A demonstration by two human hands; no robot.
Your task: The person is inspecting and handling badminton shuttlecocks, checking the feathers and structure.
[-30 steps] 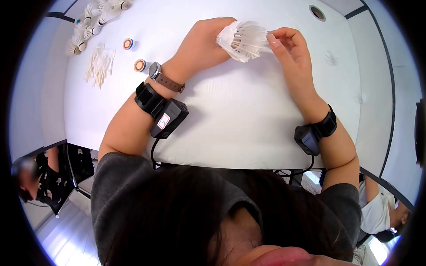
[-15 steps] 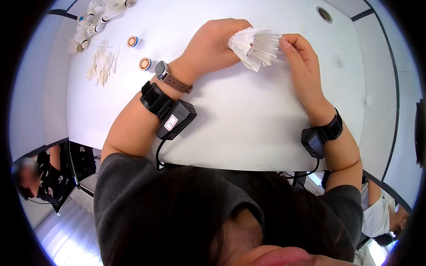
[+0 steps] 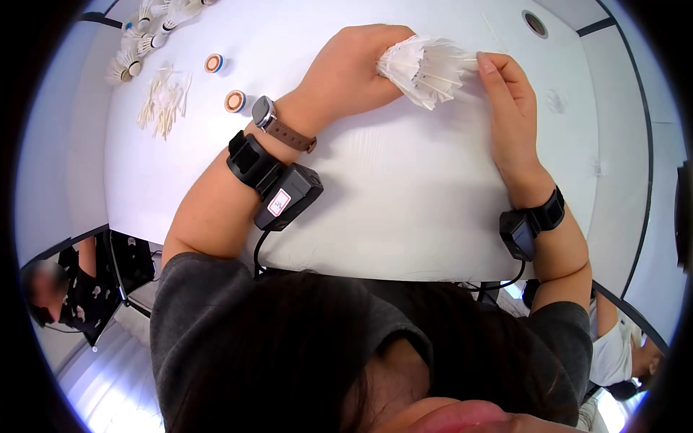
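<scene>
My left hand (image 3: 357,72) is closed around the base of a white feather shuttlecock (image 3: 426,71), its open skirt facing right. Feathers in the skirt look ragged and uneven. Just right of the skirt, my right hand (image 3: 512,97) pinches a slim white feather (image 3: 469,63) between thumb and forefinger. That feather's other end overlaps the skirt's edge in this view. The shuttlecock's cork end is hidden in my left hand.
Two round cork bases with blue bands, a farther one (image 3: 214,63) and a nearer one (image 3: 234,101), stand left of my wrist. Beyond lie loose white quills (image 3: 164,105) and several shuttlecocks (image 3: 148,43). A round table hole (image 3: 535,24) is at back right. Side panels flank the table.
My right hand has moved right, away from the skirt, drawing the pinched feather outward. My left hand and the shuttlecock have shifted slightly right and tilted.
</scene>
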